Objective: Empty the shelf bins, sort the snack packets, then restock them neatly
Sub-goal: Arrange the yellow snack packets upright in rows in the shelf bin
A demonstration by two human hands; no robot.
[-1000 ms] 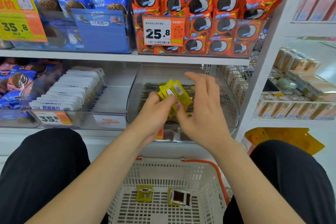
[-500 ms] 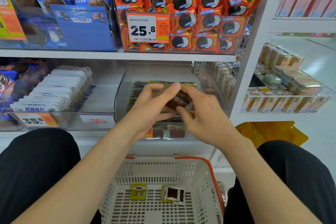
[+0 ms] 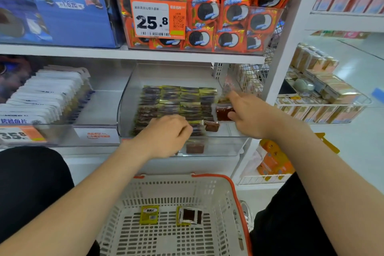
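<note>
Snack packets (image 3: 178,102): rows run 6–12 o'clock in clear bin (image 3: 132,91). Right hand (image 3: 249,116) fingers pinch brown packet (image 3: 223,112) at rows' 3 o'clock, nearer the gap. Left hand (image 3: 166,137) curled at 6; grasp unclear.

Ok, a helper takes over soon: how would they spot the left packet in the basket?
Find the white, orange-rimmed basket between the person's knees. Of two packets on its floor, the left packet is all yellow; the right packet shows a dark window.

Orange price tag (image 3: 159,19), blue display box (image 3: 70,14)
</note>
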